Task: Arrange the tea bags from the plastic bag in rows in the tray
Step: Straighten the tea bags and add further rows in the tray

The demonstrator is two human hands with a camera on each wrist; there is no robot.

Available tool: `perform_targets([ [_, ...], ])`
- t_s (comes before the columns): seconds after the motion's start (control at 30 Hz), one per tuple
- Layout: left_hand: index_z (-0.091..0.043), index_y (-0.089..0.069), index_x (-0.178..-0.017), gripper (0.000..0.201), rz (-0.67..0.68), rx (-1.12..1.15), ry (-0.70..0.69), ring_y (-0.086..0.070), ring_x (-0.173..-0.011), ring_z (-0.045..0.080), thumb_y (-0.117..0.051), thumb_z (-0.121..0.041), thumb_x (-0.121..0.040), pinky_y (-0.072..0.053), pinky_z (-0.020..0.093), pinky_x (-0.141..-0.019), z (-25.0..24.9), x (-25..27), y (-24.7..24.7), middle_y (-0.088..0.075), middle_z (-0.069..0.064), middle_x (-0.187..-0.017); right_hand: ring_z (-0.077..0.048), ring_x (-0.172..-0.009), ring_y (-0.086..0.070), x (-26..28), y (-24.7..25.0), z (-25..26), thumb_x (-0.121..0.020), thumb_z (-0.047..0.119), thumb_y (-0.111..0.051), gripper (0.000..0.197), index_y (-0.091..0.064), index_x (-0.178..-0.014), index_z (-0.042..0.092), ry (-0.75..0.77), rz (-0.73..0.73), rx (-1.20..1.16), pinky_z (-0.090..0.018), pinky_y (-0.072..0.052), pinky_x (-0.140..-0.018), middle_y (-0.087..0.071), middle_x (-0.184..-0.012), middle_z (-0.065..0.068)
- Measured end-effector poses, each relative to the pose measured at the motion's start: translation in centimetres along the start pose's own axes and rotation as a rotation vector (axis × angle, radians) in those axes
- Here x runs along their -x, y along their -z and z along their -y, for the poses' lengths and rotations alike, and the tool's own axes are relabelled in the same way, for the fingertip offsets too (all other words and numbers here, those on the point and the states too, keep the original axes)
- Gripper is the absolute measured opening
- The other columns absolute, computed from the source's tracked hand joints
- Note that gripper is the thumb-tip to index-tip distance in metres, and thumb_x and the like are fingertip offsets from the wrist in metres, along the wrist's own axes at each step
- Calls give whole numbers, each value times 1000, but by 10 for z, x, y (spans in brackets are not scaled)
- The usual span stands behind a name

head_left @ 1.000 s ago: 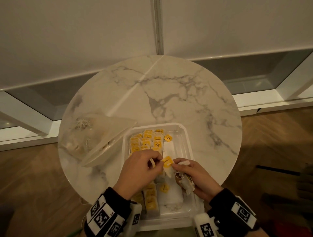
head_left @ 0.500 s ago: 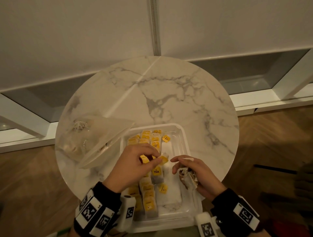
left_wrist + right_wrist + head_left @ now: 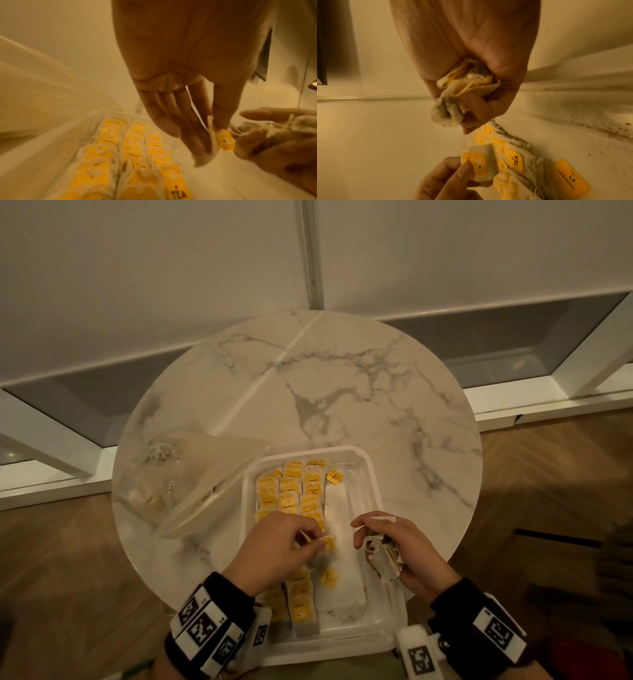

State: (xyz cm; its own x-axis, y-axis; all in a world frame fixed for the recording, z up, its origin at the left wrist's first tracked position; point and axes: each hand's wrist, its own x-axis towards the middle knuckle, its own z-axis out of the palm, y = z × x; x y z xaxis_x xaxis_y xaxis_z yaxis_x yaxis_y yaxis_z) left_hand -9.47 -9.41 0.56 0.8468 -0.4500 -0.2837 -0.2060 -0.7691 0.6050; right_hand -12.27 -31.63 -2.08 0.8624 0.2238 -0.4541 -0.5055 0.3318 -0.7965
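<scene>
A clear plastic tray point(image 3: 375, 484) sits at the near edge of the round marble table, holding rows of tea bags with yellow tags point(image 3: 291, 491) point(image 3: 109, 148). My left hand point(image 3: 294, 537) point(image 3: 212, 129) pinches one tea bag point(image 3: 223, 140) point(image 3: 479, 166) by its top, low over the third row. My right hand point(image 3: 383, 542) point(image 3: 467, 102) hovers over the tray's right side, gripping a crumpled bunch of tea bags point(image 3: 383, 556) point(image 3: 464, 86) in its curled fingers, forefinger and thumb extended. The plastic bag point(image 3: 185, 484) lies left of the tray.
Two loose yellow tags point(image 3: 335, 477) point(image 3: 329, 577) lie on a white strip in the tray's right part. The marble table point(image 3: 342, 378) stands against a white wall with low shelving; wooden floor surrounds it.
My left hand took a tea bag from my right hand and carried it down and left to the third row. The right hand drew back slightly, still holding its bunch.
</scene>
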Motion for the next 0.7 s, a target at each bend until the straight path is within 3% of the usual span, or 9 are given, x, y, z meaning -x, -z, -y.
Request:
perform_targets([
  [0.1, -31, -73, -86, 11, 101, 48, -27, -66, -75, 0, -67, -39, -90, -54, 25, -72, 1, -1, 1, -71, -17, -79, -14, -60, -56, 0, 1, -1, -86, 26, -60, 33, -68, -95, -4, 4, 5, 3, -22, -45, -55, -63, -80, -19],
  [0.2, -32, -74, -92, 16, 128, -112, -27, -63, -75, -1, -64, -45, -90, -53, 24, -73, 4, -2, -3, -71, -18, -85, -14, -60, -56, 0, 1, -1, -86, 26, -64, 34, -66, -97, -6, -4, 9, -4, -22, -45, -55, -63, -80, -20],
  [0.4, -29, -75, -104, 22, 276, -194, -24, -61, -84, 1, -64, -43, -91, -48, 22, -74, -2, -2, -20, -72, -12, -96, -15, -59, -55, -1, 1, -1, -83, 27, -64, 33, -68, -95, -4, -10, 8, 11, -23, -45, -53, -64, -78, -18],
  [0.53, -29, -74, -106, 22, 246, -254, 13, -60, -88, 1, -63, -41, -91, -43, 21, -72, -3, -4, -27, -72, -12, -99, -15, -60, -56, 0, 1, 0, -91, 19, -56, 26, -67, -94, -4, -8, 4, 5, -22, -45, -55, -63, -78, -18],
  [0.7, -28, -68, -100, 18, 125, -461, 71, -60, -97, 15, -58, -39, -91, -42, 30, -73, -3, -10, -30, -67, -8, -98, -14, -60, -57, 0, 2, -2, -95, 12, -52, 24, -66, -95, -6, -8, 7, 1, -22, -45, -55, -62, -78, -20],
])
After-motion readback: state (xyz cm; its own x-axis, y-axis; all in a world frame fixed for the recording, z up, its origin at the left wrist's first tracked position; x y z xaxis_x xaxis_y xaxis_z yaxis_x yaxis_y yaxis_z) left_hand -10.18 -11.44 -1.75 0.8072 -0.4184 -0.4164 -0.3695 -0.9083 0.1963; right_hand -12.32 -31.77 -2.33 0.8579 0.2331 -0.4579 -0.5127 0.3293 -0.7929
